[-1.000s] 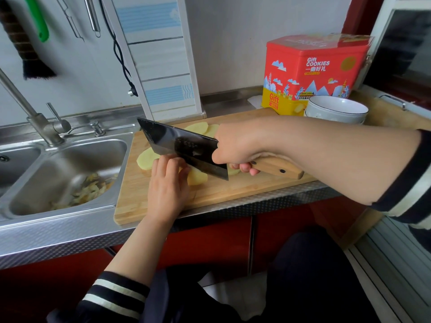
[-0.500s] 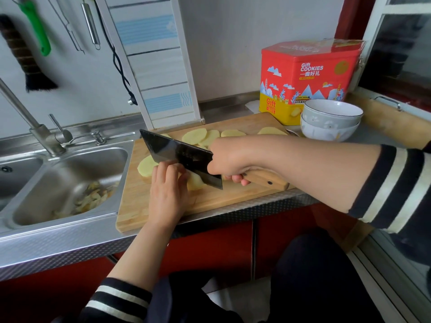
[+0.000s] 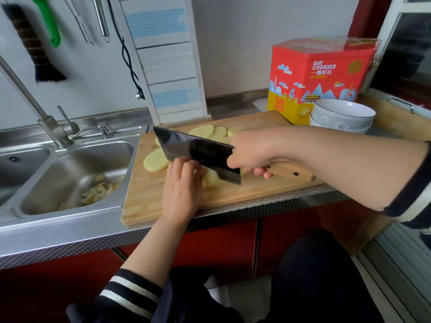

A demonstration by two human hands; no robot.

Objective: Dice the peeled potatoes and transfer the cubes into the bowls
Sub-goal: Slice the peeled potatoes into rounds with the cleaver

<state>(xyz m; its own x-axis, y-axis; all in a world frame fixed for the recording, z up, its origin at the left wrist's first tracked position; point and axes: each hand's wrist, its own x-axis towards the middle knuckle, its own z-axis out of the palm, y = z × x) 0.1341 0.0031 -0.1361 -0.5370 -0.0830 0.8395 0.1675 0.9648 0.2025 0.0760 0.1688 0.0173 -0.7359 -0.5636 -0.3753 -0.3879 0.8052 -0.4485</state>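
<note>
Right hand (image 3: 250, 151) clenching the wooden handle (image 3: 290, 170) of the cleaver (image 3: 198, 151), grip wrapped full round. Blade lying broadside to the camera, long axis running from far-left down to near-right across the cutting board (image 3: 233, 194). Edge sitting over the potato piece (image 3: 210, 178) pinned under the left hand (image 3: 182, 183).

Left hand pressing down on that piece, fingertips (image 3: 184, 163) curled and tucked just beside the flat of the blade, seemingly touching it. Potato lying directly below and just left of the knife grip, much nearer the left hand than the right. Coming cut probably turning on that narrow gap between edge and fingertips; risk judged to be there.

Potato looking pale yellow, peeled, moist. Loose slice (image 3: 155, 162) lying flat at the board's left, partly behind the blade. More oval slices (image 3: 207, 132) fanned along the far edge. No cubes seen yet.

Stacked bowls (image 3: 341, 117) waiting on the desk (image 3: 70, 231) at far right, beside the cookie tin (image 3: 319, 75), well apart from the cutting. Peelings in the sink (image 3: 77, 180) to the left.
</note>
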